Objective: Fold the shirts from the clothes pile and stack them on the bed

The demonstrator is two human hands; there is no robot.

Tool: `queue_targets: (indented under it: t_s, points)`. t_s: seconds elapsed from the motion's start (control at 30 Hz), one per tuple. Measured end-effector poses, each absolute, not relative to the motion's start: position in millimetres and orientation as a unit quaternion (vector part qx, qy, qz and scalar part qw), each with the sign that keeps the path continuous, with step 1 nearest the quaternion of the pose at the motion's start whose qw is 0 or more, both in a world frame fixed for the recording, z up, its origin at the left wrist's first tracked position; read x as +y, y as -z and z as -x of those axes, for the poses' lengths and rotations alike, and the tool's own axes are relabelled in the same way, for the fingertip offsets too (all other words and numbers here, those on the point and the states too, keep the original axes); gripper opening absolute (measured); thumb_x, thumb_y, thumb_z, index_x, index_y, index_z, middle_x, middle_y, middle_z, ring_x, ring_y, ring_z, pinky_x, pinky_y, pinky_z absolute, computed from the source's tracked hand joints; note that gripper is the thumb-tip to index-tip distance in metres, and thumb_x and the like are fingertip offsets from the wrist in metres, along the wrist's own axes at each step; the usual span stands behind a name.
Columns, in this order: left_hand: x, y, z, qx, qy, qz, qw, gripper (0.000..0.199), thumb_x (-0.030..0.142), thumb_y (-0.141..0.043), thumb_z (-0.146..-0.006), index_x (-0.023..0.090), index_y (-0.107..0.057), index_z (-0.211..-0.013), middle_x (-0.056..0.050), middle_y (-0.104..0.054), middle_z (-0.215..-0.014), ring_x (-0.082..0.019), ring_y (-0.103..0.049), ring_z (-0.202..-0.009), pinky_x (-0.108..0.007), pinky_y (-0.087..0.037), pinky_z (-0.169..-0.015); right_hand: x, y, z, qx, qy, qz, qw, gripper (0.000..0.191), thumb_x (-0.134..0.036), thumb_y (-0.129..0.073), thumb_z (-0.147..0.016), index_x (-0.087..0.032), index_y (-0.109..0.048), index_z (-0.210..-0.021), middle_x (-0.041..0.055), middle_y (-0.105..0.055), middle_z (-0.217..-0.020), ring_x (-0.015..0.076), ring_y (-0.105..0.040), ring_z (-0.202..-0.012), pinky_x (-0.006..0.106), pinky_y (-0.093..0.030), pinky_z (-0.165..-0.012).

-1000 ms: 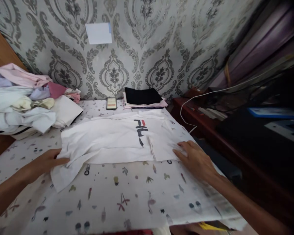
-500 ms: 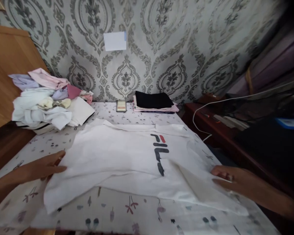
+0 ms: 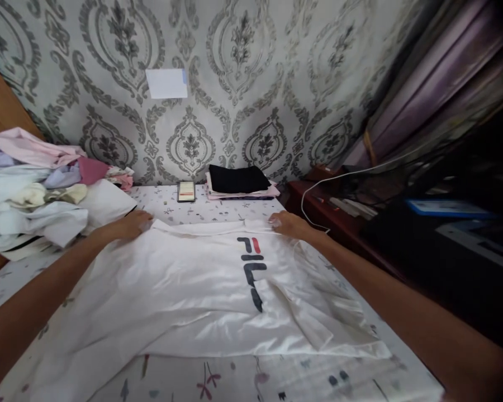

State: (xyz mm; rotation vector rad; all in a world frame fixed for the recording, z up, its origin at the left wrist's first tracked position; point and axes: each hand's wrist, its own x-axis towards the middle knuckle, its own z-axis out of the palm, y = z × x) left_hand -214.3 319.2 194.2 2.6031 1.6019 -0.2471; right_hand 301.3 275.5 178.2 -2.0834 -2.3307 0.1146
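"Head view. Item?"

"White shirt [image 3: 188, 273], one, printed; lies rumpled on the patterned cloth [image 3: 235, 388], nearer than the folded stack [image 3: 238, 180]."

"Hands?"

"Left hand [image 3: 134, 225]: pinching the far edge [image 3: 205, 229], left end. Right hand [image 3: 291, 225]: pinching it, right end."

"Step?"

"Seemingly, securing that edge. Next move would call for an even pull, ends level, loose flap [image 3: 314, 328] smoothed."

Pinches the shirt [image 3: 188, 273] at its far corners with left hand [image 3: 132, 225] and right hand [image 3: 291, 225], near a folded stack [image 3: 238, 180].

white shirt [image 3: 193, 273]: spread wider | left fingers [image 3: 146, 215], right fingers [image 3: 278, 217]: moved to its far edge
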Motion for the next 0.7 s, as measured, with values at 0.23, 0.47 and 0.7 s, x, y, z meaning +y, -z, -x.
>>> queue_targets:
  t_s: [0.23, 0.47, 0.7]
  points:
    - [312, -232, 219, 0.600, 0.124, -0.790, 0.026, 0.021, 0.024, -0.051, -0.077, 0.019, -0.063, -0.094, -0.008, -0.070, -0.097, -0.026, -0.065, -0.089, -0.030, -0.044, -0.072, 288, -190, -315, -0.747, -0.128, 0.652, -0.014, 0.016, -0.024, -0.056, -0.086, -0.018, -0.069, -0.095, 0.0039, -0.069, -0.071, 0.0173, -0.065, -0.063, 0.024, -0.046, -0.059]
    - [305, -245, 226, 0.633, 0.070, -0.769, -0.058, 0.029, 0.025, -0.041, -0.094, 0.015, -0.060, -0.113, -0.009, -0.071, -0.104, -0.024, -0.064, -0.095, -0.027, -0.040, -0.070, 275, -182, -333, -0.803, -0.106, 0.587, 0.010, 0.025, -0.024, -0.072, -0.073, -0.021, -0.072, -0.098, 0.0064, -0.073, -0.104, 0.0227, -0.071, -0.089, 0.030, -0.053, -0.081]
    - [313, -239, 225, 0.688, 0.004, -0.723, 0.061, 0.026, 0.025, -0.041, -0.094, 0.012, -0.059, -0.108, -0.005, -0.072, -0.099, -0.013, -0.066, -0.061, -0.023, -0.046, -0.069, 284, -200, -326, -0.713, -0.176, 0.669, 0.113, 0.005, -0.017, -0.057, -0.087, -0.018, -0.059, -0.082, 0.0015, -0.070, -0.072, 0.0120, -0.063, -0.046, 0.021, -0.046, -0.048]
